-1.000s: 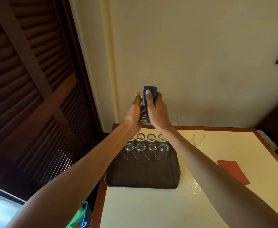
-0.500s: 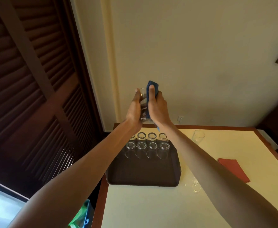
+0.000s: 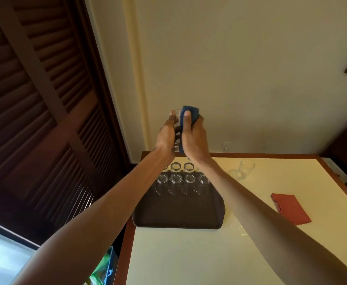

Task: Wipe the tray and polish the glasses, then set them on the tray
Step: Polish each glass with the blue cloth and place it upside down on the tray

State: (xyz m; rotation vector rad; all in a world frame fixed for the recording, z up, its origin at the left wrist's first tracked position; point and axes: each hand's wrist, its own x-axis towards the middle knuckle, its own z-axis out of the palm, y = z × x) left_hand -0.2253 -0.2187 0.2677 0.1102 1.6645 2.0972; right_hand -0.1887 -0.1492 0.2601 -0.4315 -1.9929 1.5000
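Note:
A clear glass [image 3: 177, 128] is raised in front of the wall, above the table's far edge. My left hand [image 3: 166, 136] grips it from the left. My right hand [image 3: 195, 136] holds a blue cloth [image 3: 186, 115] wrapped against the glass's right side, thumb on top of the cloth. Below, a dark brown tray [image 3: 178, 210] lies on the cream table and carries several upturned glasses [image 3: 175, 178] in two rows at its far end. Most of the held glass is hidden between my hands.
One more glass [image 3: 244, 168] stands on the table [image 3: 189, 256] right of the tray, and a glass [image 3: 240, 230] lies partly hidden under my right forearm. A red cloth [image 3: 289, 208] lies further right. Dark louvered doors [image 3: 34, 120] stand at the left.
Both hands stay raised with the glass and cloth. The blue cloth has shifted slightly on the glass, covering its upper right side.

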